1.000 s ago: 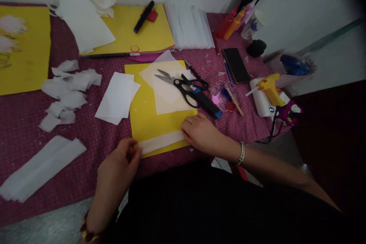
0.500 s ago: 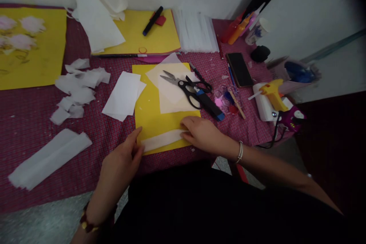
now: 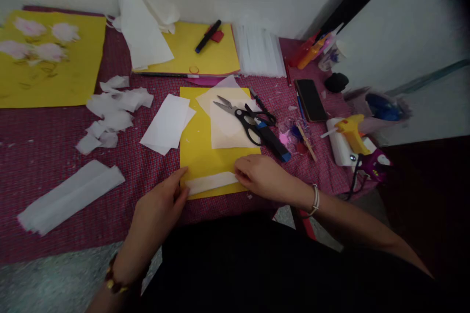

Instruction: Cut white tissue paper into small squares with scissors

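A strip of white paper (image 3: 212, 182) lies along the near edge of a yellow sheet (image 3: 194, 144). At its right end, the fingers of my right hand (image 3: 262, 176) are pinched together on it. My left hand (image 3: 159, 210) rests at the other end, thumb tip touching the strip and index finger apart on the yellow sheet's edge. Beyond the hands, black-handled scissors (image 3: 240, 115) lie with blades apart over pale paper squares (image 3: 223, 134). A blue-and-black cutter-like tool (image 3: 273, 142) is beside the scissors' handles.
White rectangles (image 3: 167, 122), crumpled paper pieces (image 3: 112, 112) and a folded paper stack (image 3: 71, 198) lie leftward. On the right are a phone (image 3: 310, 100), a yellow glue gun (image 3: 352, 132) and a clear palette (image 3: 290, 134). Pink flowers (image 3: 51, 52) sit on a yellow sheet.
My view has turned slightly, so the table appears shifted to the right. My right finger and thumb have come together on the strip's end. The left hand keeps much the same pose.
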